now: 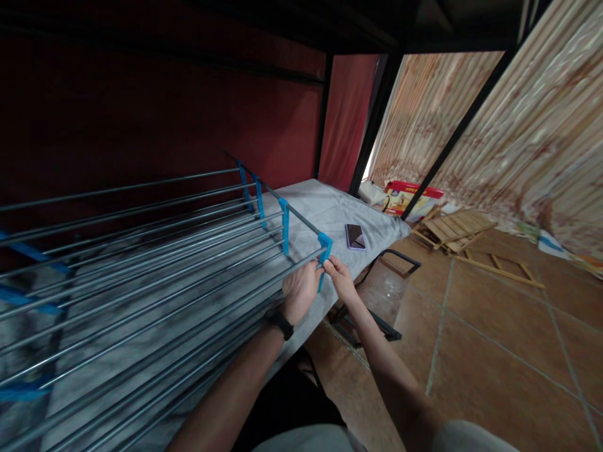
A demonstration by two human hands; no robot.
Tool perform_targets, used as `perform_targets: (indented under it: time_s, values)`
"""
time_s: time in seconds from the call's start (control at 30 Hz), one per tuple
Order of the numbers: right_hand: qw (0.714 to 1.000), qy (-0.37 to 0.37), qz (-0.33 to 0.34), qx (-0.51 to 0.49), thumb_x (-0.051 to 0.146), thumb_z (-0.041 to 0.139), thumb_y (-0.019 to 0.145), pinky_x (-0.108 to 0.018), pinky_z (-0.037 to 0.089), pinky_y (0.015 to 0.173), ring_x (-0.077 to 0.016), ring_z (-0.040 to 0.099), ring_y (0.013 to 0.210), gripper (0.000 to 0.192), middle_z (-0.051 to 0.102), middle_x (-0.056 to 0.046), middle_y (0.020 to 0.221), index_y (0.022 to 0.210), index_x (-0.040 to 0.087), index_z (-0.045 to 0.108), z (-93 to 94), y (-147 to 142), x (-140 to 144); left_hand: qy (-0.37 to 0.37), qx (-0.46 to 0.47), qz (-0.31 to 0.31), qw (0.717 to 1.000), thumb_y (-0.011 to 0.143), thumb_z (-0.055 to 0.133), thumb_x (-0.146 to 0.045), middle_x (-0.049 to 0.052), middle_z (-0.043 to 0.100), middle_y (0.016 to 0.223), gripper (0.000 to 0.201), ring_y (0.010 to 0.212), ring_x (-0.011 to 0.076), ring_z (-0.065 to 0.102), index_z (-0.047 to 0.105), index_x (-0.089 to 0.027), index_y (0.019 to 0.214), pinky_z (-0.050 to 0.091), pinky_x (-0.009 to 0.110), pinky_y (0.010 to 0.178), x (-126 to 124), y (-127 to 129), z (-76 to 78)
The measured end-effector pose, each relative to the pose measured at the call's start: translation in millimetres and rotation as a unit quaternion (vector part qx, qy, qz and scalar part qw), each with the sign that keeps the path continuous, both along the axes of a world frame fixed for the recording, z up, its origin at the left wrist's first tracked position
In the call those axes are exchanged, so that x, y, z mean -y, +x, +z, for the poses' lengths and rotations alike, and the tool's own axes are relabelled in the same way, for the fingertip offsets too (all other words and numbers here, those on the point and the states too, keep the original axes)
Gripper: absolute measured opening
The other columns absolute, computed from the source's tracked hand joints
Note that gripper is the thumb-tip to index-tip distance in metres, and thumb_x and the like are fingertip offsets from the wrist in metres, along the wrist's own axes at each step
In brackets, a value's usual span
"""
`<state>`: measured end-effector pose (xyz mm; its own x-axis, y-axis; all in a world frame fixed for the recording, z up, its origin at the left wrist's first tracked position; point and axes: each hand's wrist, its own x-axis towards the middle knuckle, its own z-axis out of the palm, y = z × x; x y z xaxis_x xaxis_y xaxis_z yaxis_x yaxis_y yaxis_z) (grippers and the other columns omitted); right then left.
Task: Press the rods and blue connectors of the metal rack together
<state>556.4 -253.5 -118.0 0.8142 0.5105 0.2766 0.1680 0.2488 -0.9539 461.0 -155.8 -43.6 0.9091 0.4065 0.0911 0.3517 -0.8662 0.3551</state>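
Just above the hands a bright blue connector [324,243] is showing against grey metal rods [188,263]; beyond, a purple-edged phone [355,236].

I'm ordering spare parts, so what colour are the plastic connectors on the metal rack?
Bright blue, seen in the head view; both hands are at the nearest connector.

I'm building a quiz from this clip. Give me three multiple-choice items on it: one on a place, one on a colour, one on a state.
1. Where does the dark flat phone lie?
A. on the grey cloth-covered bed
B. on the tiled floor
C. on the metal rods

2. What colour are the plastic connectors on the grey metal rod rack?
A. red
B. blue
C. yellow

3. How are the two hands placed?
A. both hanging free
B. both at the rack's corner connector
C. one on the phone

Key: 1 A, it rests on the grey cloth. 2 B, the corner connector is blue. 3 B, left hand and right hand meet there.
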Motion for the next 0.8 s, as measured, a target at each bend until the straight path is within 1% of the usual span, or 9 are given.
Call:
perform_targets:
  time_s: [0.2, 0.43, 0.57, 0.67, 0.8]
  values:
    - [1.000, 0.009, -0.001, -0.013, 0.054, 0.068, 0.081, -0.035, 0.046, 0.093, -0.0213, 0.061, 0.094, 0.037, 0.071, -0.001, 0.094, 0.102, 0.025, 0.074, -0.1, -0.4, -0.4, 0.010, -0.007, -0.010, 1.000, 0.097, 0.046, -0.043, 0.008, 0.074, 0.099, 0.032, 0.094, 0.0245, 0.069, 0.064, -0.027, 0.118, 0.049, 0.032, 0.073, 0.5, -1.8, -2.0]
    - [1.000, -0.003, 0.003, -0.009, 0.057, 0.066, 0.082, -0.037, 0.045, 0.096, -0.0213, 0.061, 0.096, 0.038, 0.071, -0.002, 0.097, 0.100, 0.024, 0.074, 1.3, -1.5, 1.6, 0.007, -0.013, -0.016, 1.000, 0.098, 0.046, -0.042, 0.008, 0.073, 0.100, 0.032, 0.095, 0.0234, 0.069, 0.062, -0.027, 0.120, 0.049, 0.031, 0.075, 0.6, -3.6, 4.3]
    - [1.000, -0.014, 0.005, 0.006, 0.057, 0.065, 0.083, -0.035, 0.046, 0.091, -0.0199, 0.059, 0.089, 0.036, 0.069, -0.002, 0.091, 0.092, 0.024, 0.074, 2.6, -1.7, 2.6, 0.011, -0.013, -0.017, 1.000, 0.097, 0.046, -0.043, 0.008, 0.073, 0.099, 0.031, 0.093, 0.0241, 0.069, 0.063, -0.026, 0.119, 0.049, 0.031, 0.073, 0.0, -3.0, 1.1]
    - [1.000, -0.020, -0.002, 0.010, 0.059, 0.064, 0.082, -0.034, 0.045, 0.088, -0.0192, 0.058, 0.086, 0.037, 0.067, -0.001, 0.088, 0.087, 0.023, 0.073, 4.1, -2.3, 2.3, 0.017, -0.016, -0.020, 1.000, 0.098, 0.045, -0.042, 0.009, 0.073, 0.098, 0.032, 0.095, 0.0238, 0.069, 0.061, -0.026, 0.121, 0.049, 0.031, 0.076, 0.1, -2.5, -1.8]
    - [0.999, -0.021, -0.015, 0.026, 0.059, 0.063, 0.084, -0.032, 0.044, 0.081, -0.0178, 0.053, 0.079, 0.037, 0.062, 0.000, 0.080, 0.080, 0.022, 0.070, 6.3, -4.7, 2.1, 0.036, -0.018, -0.029, 0.999, 0.099, 0.041, -0.040, 0.010, 0.072, 0.096, 0.032, 0.092, 0.0237, 0.069, 0.062, -0.023, 0.118, 0.049, 0.031, 0.076, 1.9, -4.4, 0.1]
